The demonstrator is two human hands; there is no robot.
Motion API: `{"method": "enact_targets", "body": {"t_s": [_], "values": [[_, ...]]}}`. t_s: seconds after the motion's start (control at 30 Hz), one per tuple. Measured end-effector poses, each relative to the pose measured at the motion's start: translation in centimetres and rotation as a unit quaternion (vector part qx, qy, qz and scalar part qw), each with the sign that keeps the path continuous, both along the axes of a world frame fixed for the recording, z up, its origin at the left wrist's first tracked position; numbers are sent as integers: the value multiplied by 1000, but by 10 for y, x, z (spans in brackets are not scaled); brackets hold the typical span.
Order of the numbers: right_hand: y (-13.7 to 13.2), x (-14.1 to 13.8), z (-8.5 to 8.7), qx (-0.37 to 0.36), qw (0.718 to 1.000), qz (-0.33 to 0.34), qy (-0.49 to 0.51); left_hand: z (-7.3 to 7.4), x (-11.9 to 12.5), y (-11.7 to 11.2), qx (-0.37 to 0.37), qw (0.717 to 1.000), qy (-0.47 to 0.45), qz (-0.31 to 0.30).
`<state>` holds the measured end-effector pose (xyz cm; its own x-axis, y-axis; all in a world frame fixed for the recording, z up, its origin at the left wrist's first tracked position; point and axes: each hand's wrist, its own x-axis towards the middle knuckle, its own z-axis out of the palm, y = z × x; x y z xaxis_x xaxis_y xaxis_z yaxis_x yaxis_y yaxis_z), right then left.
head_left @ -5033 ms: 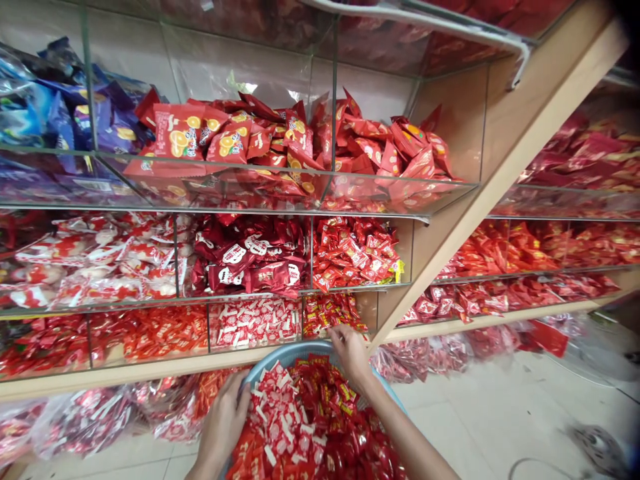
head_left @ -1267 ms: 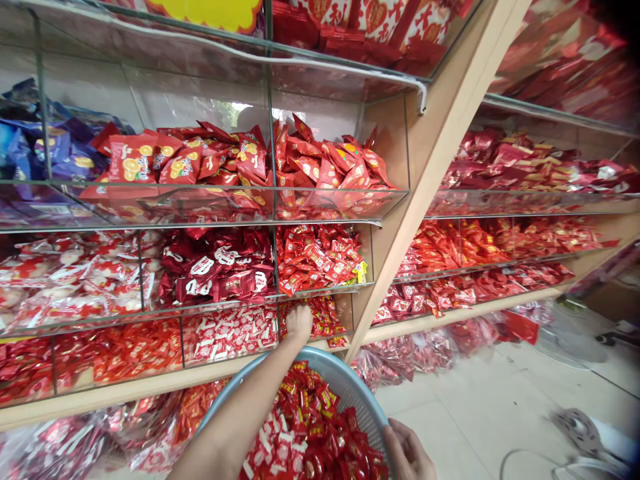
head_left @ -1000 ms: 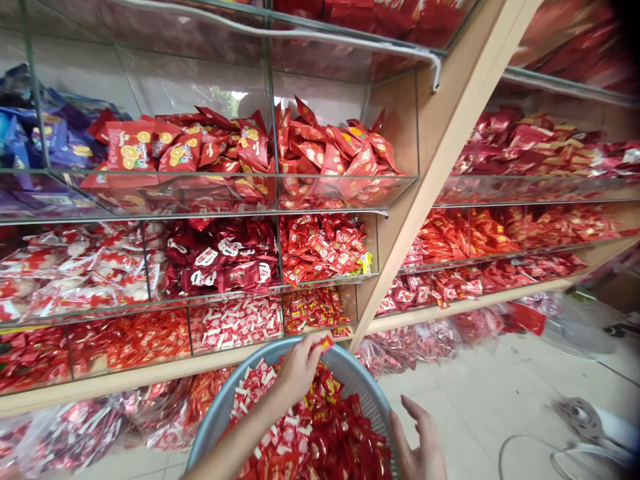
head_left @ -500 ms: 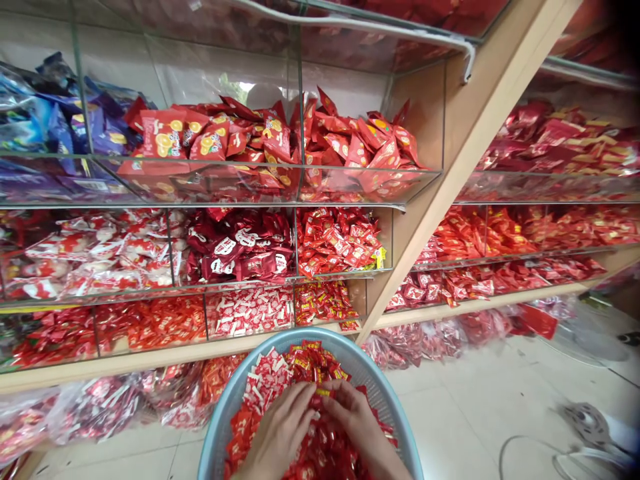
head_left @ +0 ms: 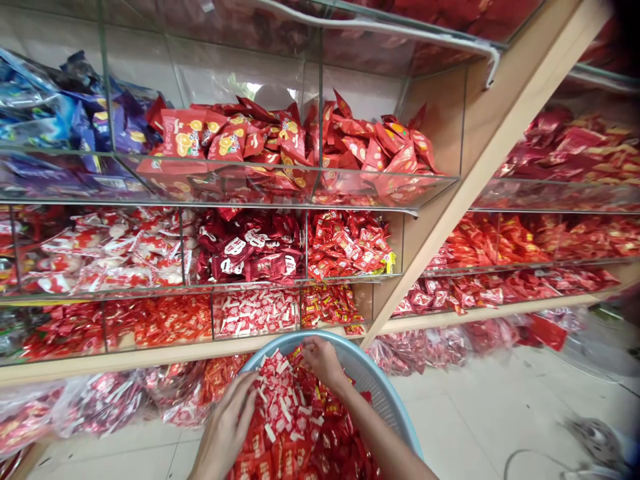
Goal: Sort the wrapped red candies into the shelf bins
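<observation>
One round blue plastic basket (head_left: 387,393) stood in front of the candy shelves, with the person's two hands at it. It held at least four kinds of wrapped candy, the pieces too heaped to count: pink-and-white candies (head_left: 280,393), red-and-yellow candies (head_left: 330,403), orange-red candies (head_left: 277,457) and glossy dark-red candies (head_left: 347,450). The left hand (head_left: 227,423) lay at the basket's left edge; whether its fingers gripped the rim could not be told. The right hand (head_left: 323,360) reached over the basket's far side, its fingers bunched by the red-and-yellow candies; whether they pinched one could not be told.

Just beyond the basket, two bottom-row bins held a pink-and-white stock (head_left: 257,313) and a red-and-yellow stock (head_left: 330,307). Higher beyond it were maroon packets (head_left: 250,247) with white labels and red packets (head_left: 185,140) printed with orange slices. Lettering showed on both, and on the orange-red candies, but was too small to read.

Glass dividers split the shelves, framed by one slanting pale wooden post (head_left: 450,207) to the basket's right. Clear bags of candy (head_left: 97,403) lay beneath, left of the basket, and pale floor tiles (head_left: 450,427) spread to its right.
</observation>
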<state>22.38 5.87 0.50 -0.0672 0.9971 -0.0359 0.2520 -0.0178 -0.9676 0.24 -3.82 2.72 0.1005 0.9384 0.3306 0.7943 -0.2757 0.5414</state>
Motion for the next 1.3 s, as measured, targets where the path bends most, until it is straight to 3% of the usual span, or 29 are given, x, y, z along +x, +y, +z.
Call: {"method": "enact_targets", "body": {"t_s": [0.17, 0.33, 0.47, 0.63, 0.77, 0.93, 1.3], "values": [[0, -2, -1, 68, 989, -32, -129, -4, -12, 4, 16, 1000, -5, 26], [1, 22, 32, 118, 978, -35, -168, -11, -19, 12, 38, 997, -4, 67], [32, 42, 50, 155, 967, -47, -198, -21, -18, 14, 28, 996, -8, 89], [88, 46, 39, 142, 944, 23, -297, -34, -19, 15, 24, 994, -24, 102], [113, 36, 24, 125, 926, 63, -352, -37, -20, 16, 20, 995, -29, 98], [114, 31, 17, 105, 921, 58, -372, -36, -20, 15, 10, 995, -32, 95], [109, 36, 26, 124, 914, 63, -382, -30, -17, 13, 8, 995, -36, 89]]}}
